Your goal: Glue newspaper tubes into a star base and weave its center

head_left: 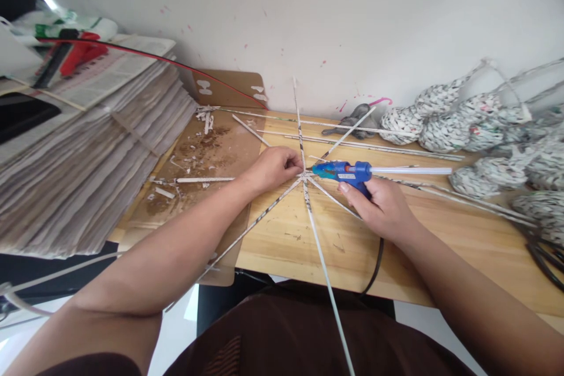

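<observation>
One star of thin paper rods (pixel 305 177), crossing at its centre, set near the middle of the wooden desk (pixel 282 249); one rod runs out past the front edge, over the lap. One left hand (pixel 275 169), fingers curled, tips at the crossing; whether they pinch a rod or only press it cannot be told. One blue glue gun (pixel 346 172), gripped in the right hand (pixel 390 208), nozzle just beside the crossing, clear glue stick (pixel 409 171) protruding behind. One black cord (pixel 376 270), hanging below the right hand.

Hazards, as judged: a burn, if the nozzle is hot and slips toward the left fingertips; a skewed centre, should the body nudge the overhanging rod; a jerked gun, if the cord catches on the desk's edge.
</observation>
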Motion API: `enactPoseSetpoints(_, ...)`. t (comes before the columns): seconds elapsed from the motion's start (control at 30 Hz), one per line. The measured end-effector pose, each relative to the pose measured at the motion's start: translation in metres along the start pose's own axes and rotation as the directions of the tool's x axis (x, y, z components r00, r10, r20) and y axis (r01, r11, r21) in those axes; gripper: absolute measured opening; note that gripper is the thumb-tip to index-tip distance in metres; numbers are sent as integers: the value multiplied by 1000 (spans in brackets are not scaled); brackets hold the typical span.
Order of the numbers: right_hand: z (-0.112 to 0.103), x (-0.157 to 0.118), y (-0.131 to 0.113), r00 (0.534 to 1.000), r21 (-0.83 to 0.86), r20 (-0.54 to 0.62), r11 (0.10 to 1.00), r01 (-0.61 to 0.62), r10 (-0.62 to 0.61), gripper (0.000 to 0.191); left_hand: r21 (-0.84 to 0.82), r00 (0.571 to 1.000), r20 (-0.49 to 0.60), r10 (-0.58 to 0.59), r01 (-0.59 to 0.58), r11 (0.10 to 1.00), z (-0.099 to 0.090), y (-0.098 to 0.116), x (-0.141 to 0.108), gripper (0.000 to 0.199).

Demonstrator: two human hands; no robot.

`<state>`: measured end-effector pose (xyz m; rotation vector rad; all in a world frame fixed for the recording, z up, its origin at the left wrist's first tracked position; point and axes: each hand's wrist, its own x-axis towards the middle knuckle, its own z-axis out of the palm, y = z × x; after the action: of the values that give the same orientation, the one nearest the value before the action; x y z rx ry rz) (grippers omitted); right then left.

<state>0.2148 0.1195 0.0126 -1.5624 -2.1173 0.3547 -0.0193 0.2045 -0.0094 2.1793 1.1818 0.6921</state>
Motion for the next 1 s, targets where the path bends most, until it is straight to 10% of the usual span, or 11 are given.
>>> enactPoseSetpoints(1.0,7,-2,5,1000,29,-9,1000,-1,1,29,-9,1000,-12,-6,6,1000,0,-1,0,10)
